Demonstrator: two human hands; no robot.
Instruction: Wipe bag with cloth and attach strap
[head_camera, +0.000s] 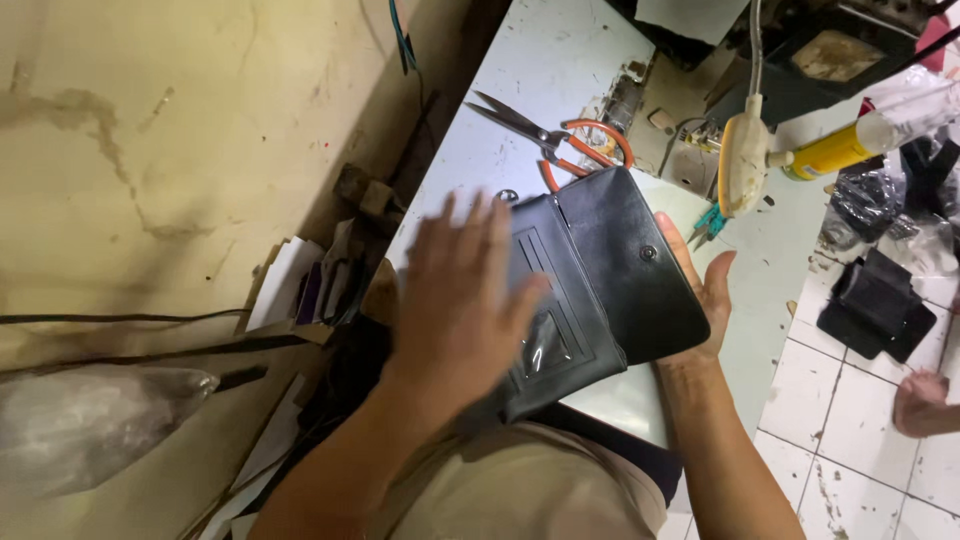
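Black wallet (600, 270) lies open, left hand (455, 300) spread flat on it, right hand (705, 290) cupping beneath.

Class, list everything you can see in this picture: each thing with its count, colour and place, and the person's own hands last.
wallet: one, black, open, held over the table
scissors: one pair, orange handles, on the table behind the wallet
table: one, white, worn
bottle: one, yellow, upper right
black pieces: a few, on the tiled floor, right
left hand: flat on the wallet's inside
right hand: under the wallet's flap
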